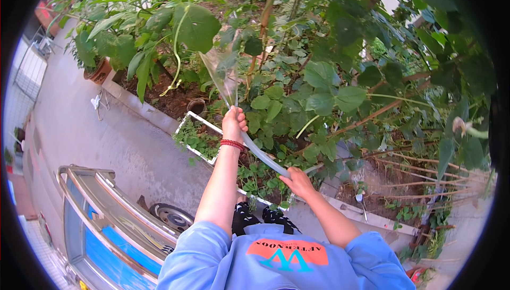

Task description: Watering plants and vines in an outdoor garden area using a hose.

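Observation:
A clear ribbed hose [263,155] runs between my two hands. My left hand [234,122], with a red bead bracelet [232,144] at the wrist, grips the hose's outlet end. From there a fan of water [223,73] sprays forward among the leaves. My right hand [297,182] holds the hose farther back, closer to my body. Past the right hand, the rest of the hose is mostly hidden. Green leafy plants [287,102] stand just beyond the left hand. Below it sits a white planter box [197,155] with small seedlings growing in it.
A low concrete curb [139,106] edges the soil bed [175,95]. Bottom left, a metal-framed cart [115,218] with a blue bed and a wheel [173,216] stands near me. A terracotta pot [98,72] is at the far left corner. Wooden poles [378,110] and vines crowd the right.

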`<state>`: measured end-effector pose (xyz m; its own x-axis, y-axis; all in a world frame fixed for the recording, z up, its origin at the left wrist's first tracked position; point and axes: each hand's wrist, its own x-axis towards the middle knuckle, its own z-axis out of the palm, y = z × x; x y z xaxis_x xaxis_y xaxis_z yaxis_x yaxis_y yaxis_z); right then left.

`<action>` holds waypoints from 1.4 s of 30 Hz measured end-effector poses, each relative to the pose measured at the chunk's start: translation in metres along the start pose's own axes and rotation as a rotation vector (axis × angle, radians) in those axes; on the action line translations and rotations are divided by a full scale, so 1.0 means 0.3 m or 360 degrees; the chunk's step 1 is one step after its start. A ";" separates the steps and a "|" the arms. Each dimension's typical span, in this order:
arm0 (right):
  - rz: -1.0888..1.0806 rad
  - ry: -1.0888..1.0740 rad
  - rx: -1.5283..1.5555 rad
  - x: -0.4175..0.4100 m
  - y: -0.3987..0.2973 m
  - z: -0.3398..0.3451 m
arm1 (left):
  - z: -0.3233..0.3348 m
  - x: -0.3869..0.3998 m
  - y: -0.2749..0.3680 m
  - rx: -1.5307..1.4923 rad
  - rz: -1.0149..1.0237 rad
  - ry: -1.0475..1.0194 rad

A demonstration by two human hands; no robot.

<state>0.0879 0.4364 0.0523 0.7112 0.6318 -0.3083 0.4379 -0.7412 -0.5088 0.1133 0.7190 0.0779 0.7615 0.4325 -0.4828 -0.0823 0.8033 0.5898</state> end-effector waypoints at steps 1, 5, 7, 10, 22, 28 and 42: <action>-0.0023 0.0005 -0.0016 -0.004 0.004 0.007 | -0.001 -0.004 0.002 -0.0002 -0.0006 0.0003; -0.0021 0.0052 -0.0015 -0.014 0.005 0.013 | 0.013 -0.023 0.010 -0.0032 0.0007 0.0056; -0.0016 0.0073 -0.0021 -0.023 0.003 0.010 | 0.032 -0.043 0.016 -0.0050 0.0037 0.0083; 0.0028 0.0084 -0.0027 -0.033 0.001 0.002 | 0.034 -0.052 0.019 -0.0034 0.0058 0.0006; 0.0067 0.0092 -0.0041 -0.090 -0.004 0.000 | 0.045 -0.117 0.010 0.0047 0.0076 -0.0010; 0.0117 0.0069 -0.0012 -0.105 -0.015 -0.006 | 0.051 -0.123 0.016 0.0078 0.0070 -0.0010; 0.0119 0.0148 0.0067 -0.122 -0.005 0.000 | 0.064 -0.149 0.018 0.0093 0.0116 -0.0041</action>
<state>0.0612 0.4145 0.0643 0.7897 0.5500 -0.2717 0.3599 -0.7740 -0.5210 0.0912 0.6962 0.1151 0.7712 0.4775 -0.4209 -0.1008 0.7445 0.6600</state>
